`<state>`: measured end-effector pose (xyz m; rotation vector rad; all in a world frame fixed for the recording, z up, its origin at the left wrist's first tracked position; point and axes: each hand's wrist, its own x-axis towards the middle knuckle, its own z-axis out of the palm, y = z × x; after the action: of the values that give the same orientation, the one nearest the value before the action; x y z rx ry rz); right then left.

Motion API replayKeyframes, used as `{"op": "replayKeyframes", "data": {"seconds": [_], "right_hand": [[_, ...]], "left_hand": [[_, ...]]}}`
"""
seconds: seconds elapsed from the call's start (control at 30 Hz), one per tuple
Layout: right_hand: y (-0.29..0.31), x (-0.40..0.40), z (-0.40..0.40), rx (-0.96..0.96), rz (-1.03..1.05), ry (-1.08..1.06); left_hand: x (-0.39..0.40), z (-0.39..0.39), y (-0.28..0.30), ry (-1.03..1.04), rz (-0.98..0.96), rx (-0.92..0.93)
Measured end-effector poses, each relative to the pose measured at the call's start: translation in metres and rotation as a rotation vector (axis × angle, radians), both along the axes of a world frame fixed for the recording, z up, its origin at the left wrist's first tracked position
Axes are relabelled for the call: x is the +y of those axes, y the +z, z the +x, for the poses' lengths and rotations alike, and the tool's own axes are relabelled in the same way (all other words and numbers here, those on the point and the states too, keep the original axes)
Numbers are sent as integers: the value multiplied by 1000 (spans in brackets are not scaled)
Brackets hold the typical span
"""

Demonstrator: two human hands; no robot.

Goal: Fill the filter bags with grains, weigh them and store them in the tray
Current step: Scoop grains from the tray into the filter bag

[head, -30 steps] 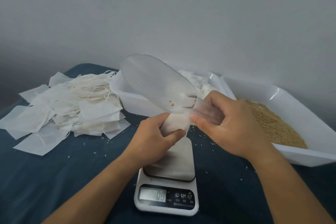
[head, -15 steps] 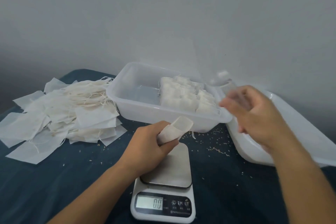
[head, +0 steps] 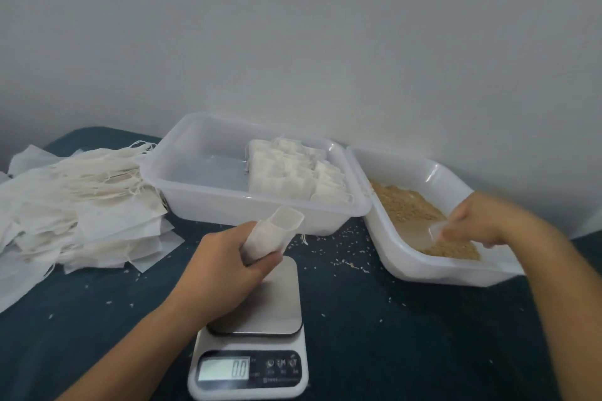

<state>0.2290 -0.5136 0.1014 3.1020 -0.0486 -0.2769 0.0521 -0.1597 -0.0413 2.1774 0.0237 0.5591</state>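
Your left hand (head: 228, 265) grips an open filter bag (head: 272, 234), fingers and thumb curled round its lower half, its mouth gaping up and tilted toward the right. The bag is held above the far edge of the scale (head: 250, 345), just in front of the storage tray (head: 208, 205). A second ago your right hand held the clear scoop (head: 423, 233) tipped over this bag; half a second ago it was swinging away to the right. Now your right hand (head: 472, 218) is down inside the grain tray (head: 420, 270), with the scoop lying low against the brown grains (head: 407, 205). That hand is blurred, so its fingers appear closed on the scoop's handle, though the exact grip is hard to tell. Your left hand and the bag have barely shifted.

The scale's display reads zero and its steel plate bears nothing. The storage tray sits behind it, with filled bags (head: 293, 172) packed in rows on its right side. The grain tray touches it on the right. To the left, a loose heap of flat bags (head: 81, 202) with strings spreads across the dark blue cloth (head: 407, 335). Spilled grains dot the cloth between the trays and the scale. Both forearms reach in from the bottom edge.
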Motion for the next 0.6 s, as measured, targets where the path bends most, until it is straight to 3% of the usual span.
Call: {"op": "replayKeyframes", "data": {"seconds": [0.17,0.6], "right_hand": [[-27,15,7,-45,23,25],[-24,11,-42,-373,548,-7]], "left_hand": [[2,-2,1,3,-19,9],[1,-3,3,53,-15,27]]}}
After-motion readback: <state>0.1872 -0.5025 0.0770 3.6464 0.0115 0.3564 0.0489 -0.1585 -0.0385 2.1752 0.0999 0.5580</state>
